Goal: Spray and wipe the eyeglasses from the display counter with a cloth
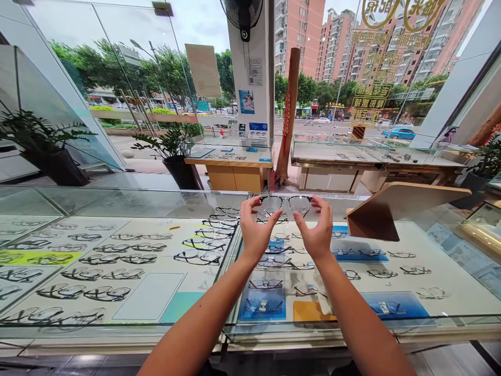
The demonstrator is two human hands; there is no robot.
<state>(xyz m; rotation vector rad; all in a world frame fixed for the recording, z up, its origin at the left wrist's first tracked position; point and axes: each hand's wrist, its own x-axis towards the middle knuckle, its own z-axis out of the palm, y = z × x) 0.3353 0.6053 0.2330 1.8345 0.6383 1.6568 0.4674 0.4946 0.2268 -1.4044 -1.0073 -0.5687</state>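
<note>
A pair of eyeglasses point(289, 203) with a dark upper rim and clear lenses is held up level above the glass display case. My left hand point(256, 230) grips its left end between thumb and fingers. At the other end, my right hand point(318, 227) holds it in the same way. Both thumbs point inward below the lenses. Under my hands, more eyeglasses point(265, 284) lie in rows inside the case, partly hidden by my forearms. A cloth-like pale piece point(323, 292) and a yellow-orange flat piece point(313, 312) show beside my right forearm.
A brown slanted stand point(373, 224), perhaps a mirror's back, rises from the counter at right. The left display case point(148, 287) holds many frames. Beyond are potted plants point(178, 151), a tree-trunk post point(288, 120), further showcases point(332, 156) and a wall fan point(243, 15).
</note>
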